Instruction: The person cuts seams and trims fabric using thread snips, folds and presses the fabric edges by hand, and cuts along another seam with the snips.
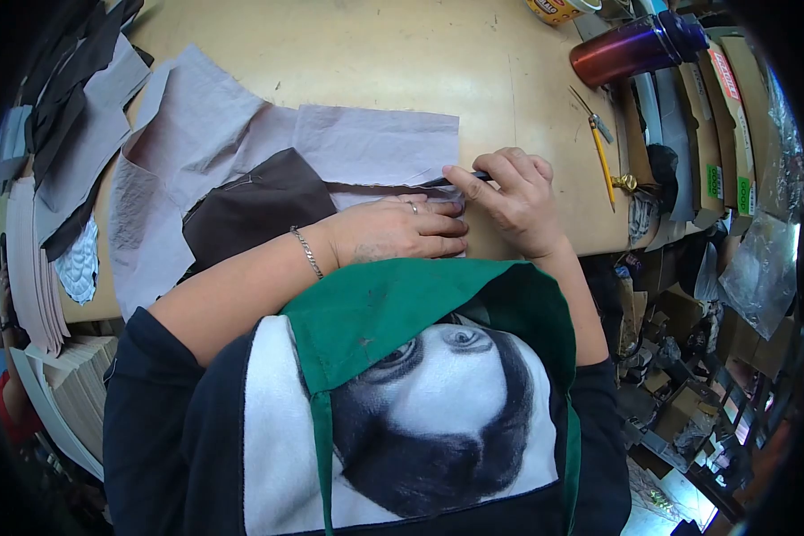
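Observation:
A pale lilac-grey cloth piece [380, 143] lies on the table, its edge running just above my hands. My left hand [393, 234] rests flat on the cloth near that edge, fingers stretched to the right, with a ring and a chain bracelet showing. In my right hand [520, 201] is a slim black tool [481, 176], held between thumb and fingers; its thin tip points left along the cloth edge. I cannot make out the tool's exact kind. Dark brown cloth [259, 210] is bunched over the lilac cloth, left of my left hand.
On the table [375, 54], a yellow pencil [603, 165] and small grey-handled tool [600, 128] lie right of my hands. A purple-red bottle [630, 52] and a tub [558, 9] are at the upper right. Dark and grey cloth pieces [89, 134] pile up at left.

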A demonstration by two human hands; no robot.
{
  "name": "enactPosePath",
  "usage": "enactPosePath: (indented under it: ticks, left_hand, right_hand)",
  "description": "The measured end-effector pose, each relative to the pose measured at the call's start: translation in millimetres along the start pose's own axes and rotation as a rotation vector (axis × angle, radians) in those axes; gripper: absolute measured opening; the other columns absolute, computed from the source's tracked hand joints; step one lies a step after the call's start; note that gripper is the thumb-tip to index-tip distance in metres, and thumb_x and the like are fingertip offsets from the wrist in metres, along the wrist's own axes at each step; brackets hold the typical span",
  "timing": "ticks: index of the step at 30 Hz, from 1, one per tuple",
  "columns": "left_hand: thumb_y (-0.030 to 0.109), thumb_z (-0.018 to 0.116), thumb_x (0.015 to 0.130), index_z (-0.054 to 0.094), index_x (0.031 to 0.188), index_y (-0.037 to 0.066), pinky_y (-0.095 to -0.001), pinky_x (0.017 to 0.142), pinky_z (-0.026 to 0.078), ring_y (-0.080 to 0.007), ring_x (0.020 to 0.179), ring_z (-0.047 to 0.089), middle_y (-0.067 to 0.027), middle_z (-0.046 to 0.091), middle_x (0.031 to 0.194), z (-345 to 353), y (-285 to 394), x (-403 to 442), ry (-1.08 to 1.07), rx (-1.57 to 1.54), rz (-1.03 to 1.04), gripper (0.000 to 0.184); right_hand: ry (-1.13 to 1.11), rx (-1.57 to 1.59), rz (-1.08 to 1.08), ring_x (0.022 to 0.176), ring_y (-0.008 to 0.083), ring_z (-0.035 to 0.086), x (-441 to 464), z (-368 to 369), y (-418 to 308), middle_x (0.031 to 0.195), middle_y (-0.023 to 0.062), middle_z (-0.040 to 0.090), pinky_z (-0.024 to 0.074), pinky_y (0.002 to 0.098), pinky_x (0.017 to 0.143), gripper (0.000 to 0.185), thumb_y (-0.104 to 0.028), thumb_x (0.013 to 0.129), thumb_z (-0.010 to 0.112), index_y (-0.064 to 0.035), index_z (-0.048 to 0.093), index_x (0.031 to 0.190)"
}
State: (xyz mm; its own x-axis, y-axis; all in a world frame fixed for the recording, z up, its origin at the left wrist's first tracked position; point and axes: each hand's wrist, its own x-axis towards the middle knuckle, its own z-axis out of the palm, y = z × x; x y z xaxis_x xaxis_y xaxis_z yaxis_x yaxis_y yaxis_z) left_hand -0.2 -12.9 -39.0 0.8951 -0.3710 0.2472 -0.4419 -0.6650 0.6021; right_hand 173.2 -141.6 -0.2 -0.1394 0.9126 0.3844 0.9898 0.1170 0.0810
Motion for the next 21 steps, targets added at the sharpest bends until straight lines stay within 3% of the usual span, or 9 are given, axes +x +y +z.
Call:
enactPosePath:
  ticks: [6,13,21]
  left_hand:
    - [0.031,0.045,0.09,0.05,0.128,0.011,-0.0508,0.101,0.037,-0.03,0.132,0.037,-0.0124,0.047,0.135,-0.3,0.1,-0.8,-0.013,0.01,-0.005,0.044]
    - [0.03,0.046,0.091,0.051,0.127,0.01,-0.0472,0.103,0.036,-0.0281,0.131,0.039,-0.0121,0.048,0.133,-1.7,3.4,1.8,-0.008,0.025,-0.037,0.042]
    - [0.033,0.046,0.094,0.058,0.12,0.01,-0.043,0.103,0.037,-0.0286,0.121,0.047,-0.0146,0.053,0.126,1.5,3.2,3.5,0.04,-0.049,-0.051,0.037]
  right_hand:
    - [0.069,0.058,0.073,0.078,0.0119,0.053,-1.2,1.1,2.2,0.081,-0.007,0.051,0.0369,0.029,0.07,0.037,-0.02,0.069,0.058,-0.0265,0.068,0.104]
    - [-0.008,-0.036,0.025,0.078,0.0128,0.052,-4.8,-10.4,-0.5,0.082,-0.0055,0.05,0.036,0.0294,0.069,0.037,-0.02,0.069,0.059,-0.0254,0.067,0.105]
    - [-0.001,0.078,0.015,0.079,0.0149,0.051,13.3,1.9,-20.8,0.082,-0.0044,0.049,0.0369,0.0313,0.069,0.037,-0.024,0.071,0.057,-0.0236,0.065,0.107]
